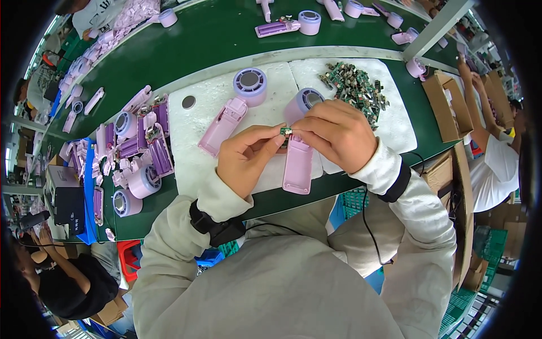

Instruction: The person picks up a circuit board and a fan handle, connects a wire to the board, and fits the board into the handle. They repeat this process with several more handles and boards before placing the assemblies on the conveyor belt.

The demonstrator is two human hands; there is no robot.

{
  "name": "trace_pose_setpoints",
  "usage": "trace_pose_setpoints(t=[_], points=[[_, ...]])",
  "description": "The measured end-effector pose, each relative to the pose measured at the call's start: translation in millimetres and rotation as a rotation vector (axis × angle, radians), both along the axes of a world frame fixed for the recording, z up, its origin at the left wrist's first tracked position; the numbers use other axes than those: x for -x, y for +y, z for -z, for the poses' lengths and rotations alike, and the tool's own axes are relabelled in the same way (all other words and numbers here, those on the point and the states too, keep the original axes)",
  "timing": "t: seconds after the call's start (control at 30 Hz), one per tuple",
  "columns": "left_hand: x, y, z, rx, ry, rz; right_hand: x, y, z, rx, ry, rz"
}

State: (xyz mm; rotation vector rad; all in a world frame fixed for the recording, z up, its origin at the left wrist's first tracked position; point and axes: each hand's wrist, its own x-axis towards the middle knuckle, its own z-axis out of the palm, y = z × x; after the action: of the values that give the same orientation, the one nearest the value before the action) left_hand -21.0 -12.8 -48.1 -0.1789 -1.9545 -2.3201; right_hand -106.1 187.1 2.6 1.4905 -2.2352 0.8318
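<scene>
My left hand (pixel 245 158) pinches a small green circuit board (pixel 285 131) between thumb and fingertips. Close against the board, my right hand (pixel 339 135) has its fingers closed in a pinch; what lies between them is hidden. Just below the fingertips is a pink handle shell (pixel 297 169), its hollow side facing up. A lilac round fan head (pixel 305 104) stands at the handle's upper end, partly covered by my right hand. To the left, another open pink handle shell (pixel 223 127) lies below a second lilac fan head (pixel 250 86).
White foam sheets (pixel 192 158) cover the green bench. A heap of small circuit boards (pixel 358 90) lies at the far right. Purple and pink parts (pixel 135 141) pile up on the left beside a blue bin (pixel 89 192). A cardboard box (pixel 449 107) stands right; other people work nearby.
</scene>
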Motion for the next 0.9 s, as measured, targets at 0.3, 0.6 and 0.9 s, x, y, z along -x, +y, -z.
trace_pose_setpoints(t=[0.3, 0.6, 0.9], points=[[-4, 9, -3, 0.496, 0.250, -0.259, -32, -22, 4, 0.191, -0.544, 0.265], [-5, 14, -9, 0.520, 0.230, -0.218, -27, -10, -1, 0.131, -0.627, 0.293], [12, 2, -32, 0.360, -0.018, 0.040, 77, 26, -25, 0.251, -1.050, 0.157]])
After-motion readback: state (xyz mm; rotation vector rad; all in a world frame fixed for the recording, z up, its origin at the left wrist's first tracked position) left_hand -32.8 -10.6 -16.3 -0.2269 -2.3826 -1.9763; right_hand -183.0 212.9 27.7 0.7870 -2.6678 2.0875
